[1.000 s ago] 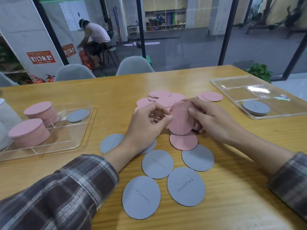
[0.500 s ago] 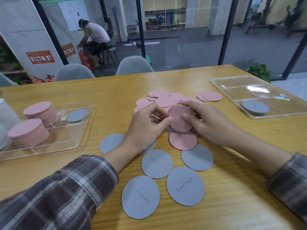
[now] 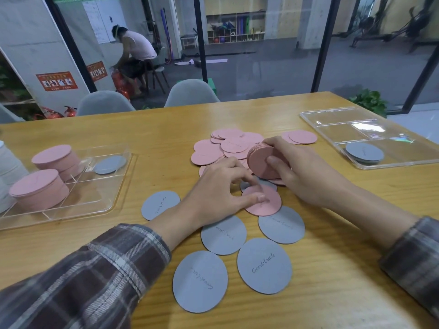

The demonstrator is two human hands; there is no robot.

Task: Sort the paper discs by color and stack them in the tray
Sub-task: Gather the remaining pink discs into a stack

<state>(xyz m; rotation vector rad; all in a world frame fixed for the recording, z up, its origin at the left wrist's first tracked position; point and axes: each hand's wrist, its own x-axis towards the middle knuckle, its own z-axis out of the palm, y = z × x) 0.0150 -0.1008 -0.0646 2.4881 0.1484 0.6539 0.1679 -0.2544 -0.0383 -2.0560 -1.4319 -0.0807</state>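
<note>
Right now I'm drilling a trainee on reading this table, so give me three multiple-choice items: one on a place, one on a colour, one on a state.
1. Where do the two tall pink stacks stand?
A) in the left tray
B) on a chair
C) on the floor

2. What colour are the discs in the right hand?
A) grey
B) white
C) pink

3. How does the held stack lie?
A) flat on the table
B) tipped on edge
C) flat in a tray

Answers:
1 A: both stand in the left tray's compartments.
2 C: every disc in that grip is pink.
3 B: the right hand grips it with its round face turned sideways, not up.
</note>
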